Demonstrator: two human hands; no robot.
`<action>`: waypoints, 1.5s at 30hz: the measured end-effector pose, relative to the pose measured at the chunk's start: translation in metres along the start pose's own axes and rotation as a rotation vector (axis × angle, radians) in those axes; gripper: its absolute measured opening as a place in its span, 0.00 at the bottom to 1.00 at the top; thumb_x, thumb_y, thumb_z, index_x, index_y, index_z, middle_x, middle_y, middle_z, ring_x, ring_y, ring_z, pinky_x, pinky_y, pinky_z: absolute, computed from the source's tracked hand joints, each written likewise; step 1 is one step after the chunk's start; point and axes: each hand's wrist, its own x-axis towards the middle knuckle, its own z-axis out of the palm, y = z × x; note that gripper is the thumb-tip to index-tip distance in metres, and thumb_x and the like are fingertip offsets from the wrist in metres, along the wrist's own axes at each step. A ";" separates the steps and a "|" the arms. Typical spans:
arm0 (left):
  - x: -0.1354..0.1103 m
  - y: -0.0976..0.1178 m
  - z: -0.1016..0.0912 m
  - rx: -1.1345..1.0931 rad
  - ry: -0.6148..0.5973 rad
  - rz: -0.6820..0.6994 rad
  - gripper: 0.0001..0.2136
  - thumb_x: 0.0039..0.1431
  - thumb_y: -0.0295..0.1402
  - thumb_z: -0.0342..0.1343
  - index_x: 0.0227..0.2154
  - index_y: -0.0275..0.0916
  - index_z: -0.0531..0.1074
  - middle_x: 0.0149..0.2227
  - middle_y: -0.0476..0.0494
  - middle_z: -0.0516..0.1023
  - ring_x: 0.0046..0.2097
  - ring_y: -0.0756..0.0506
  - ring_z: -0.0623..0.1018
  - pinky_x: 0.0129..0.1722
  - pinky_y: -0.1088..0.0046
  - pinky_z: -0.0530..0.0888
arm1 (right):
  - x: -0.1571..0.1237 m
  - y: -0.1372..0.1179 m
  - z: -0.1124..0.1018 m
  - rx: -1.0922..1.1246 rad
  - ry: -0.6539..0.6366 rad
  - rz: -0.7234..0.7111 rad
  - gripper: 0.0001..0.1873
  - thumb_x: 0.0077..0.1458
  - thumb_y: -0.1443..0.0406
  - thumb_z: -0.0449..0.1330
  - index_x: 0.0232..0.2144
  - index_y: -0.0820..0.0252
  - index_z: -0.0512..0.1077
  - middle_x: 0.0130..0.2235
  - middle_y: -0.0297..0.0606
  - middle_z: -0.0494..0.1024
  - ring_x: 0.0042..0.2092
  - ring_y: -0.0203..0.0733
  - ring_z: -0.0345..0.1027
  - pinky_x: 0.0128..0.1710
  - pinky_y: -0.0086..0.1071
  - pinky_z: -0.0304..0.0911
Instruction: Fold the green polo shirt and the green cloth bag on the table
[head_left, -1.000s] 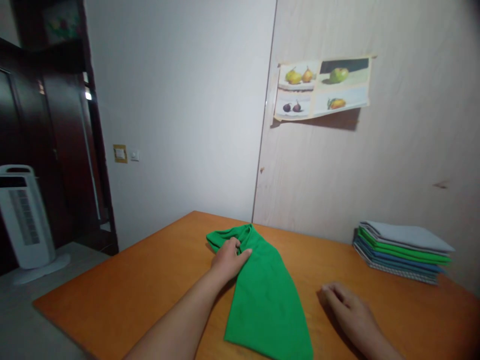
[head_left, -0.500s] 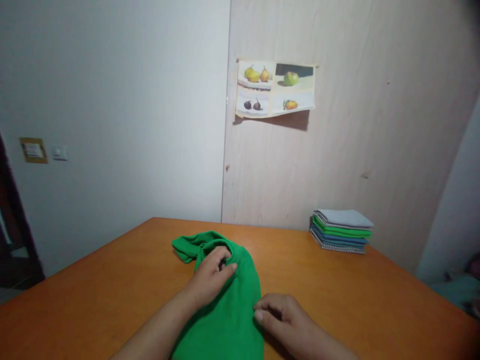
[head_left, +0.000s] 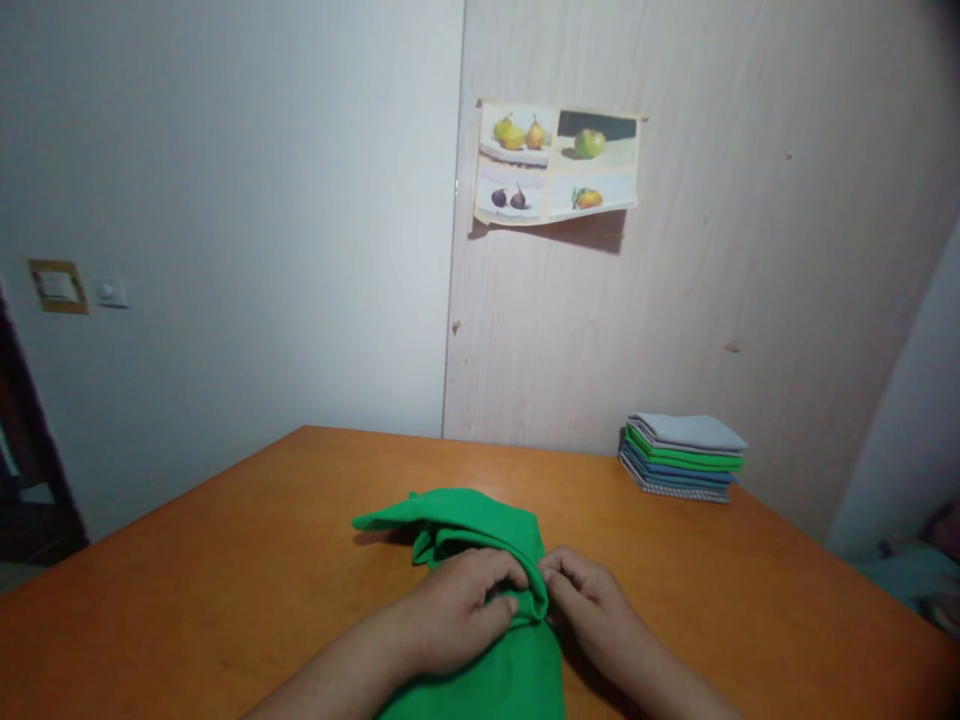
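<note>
While both hands work at the folded-over part of the green cloth (head_left: 480,512), which lies on the worktop (head_left: 247,570) right in front of the person, the main risk looks like a crooked fold. Left hand (head_left: 469,610) has its grip curled around the bunched layers; right hand (head_left: 589,590) has a narrow grip, thumb and fingertips pinching the fold's right edge. Layers look loose and puffy, so uneven pulling between hands could skew or wrinkle them. The pinch takes only a little edge, so it could slip and let that corner spring open. Far-left tip sticks out past the rest; if it gets trapped underneath, expect a lump. Folded stack (head_left: 681,460) sits well apart at back right, so knocking it seems unlikely.
</note>
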 end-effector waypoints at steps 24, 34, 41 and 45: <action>0.000 -0.003 0.000 0.092 -0.016 0.051 0.12 0.50 0.25 0.54 0.37 0.46 0.73 0.41 0.50 0.75 0.42 0.44 0.72 0.41 0.72 0.65 | -0.003 0.000 0.012 0.424 -0.080 0.124 0.19 0.55 0.50 0.63 0.30 0.59 0.66 0.24 0.29 0.73 0.22 0.31 0.63 0.24 0.25 0.55; 0.008 -0.008 -0.018 -0.220 0.328 -0.104 0.08 0.57 0.35 0.53 0.24 0.41 0.67 0.27 0.49 0.70 0.32 0.46 0.70 0.31 0.73 0.65 | 0.007 0.012 -0.012 0.419 0.218 0.171 0.16 0.56 0.52 0.57 0.26 0.56 0.64 0.19 0.27 0.67 0.20 0.33 0.56 0.21 0.28 0.53; 0.007 -0.028 -0.043 -0.721 0.708 -0.206 0.09 0.55 0.39 0.53 0.25 0.41 0.63 0.27 0.52 0.69 0.30 0.49 0.70 0.32 0.73 0.70 | 0.022 0.042 -0.079 -0.281 0.554 0.158 0.16 0.49 0.53 0.54 0.18 0.55 0.63 0.21 0.29 0.64 0.26 0.37 0.59 0.25 0.30 0.52; 0.005 -0.033 -0.055 -0.760 0.835 -0.214 0.09 0.54 0.41 0.53 0.26 0.41 0.65 0.27 0.52 0.70 0.31 0.48 0.70 0.32 0.73 0.71 | 0.023 0.060 -0.104 -0.397 0.638 0.193 0.16 0.50 0.54 0.52 0.17 0.54 0.60 0.18 0.29 0.62 0.25 0.37 0.57 0.24 0.31 0.48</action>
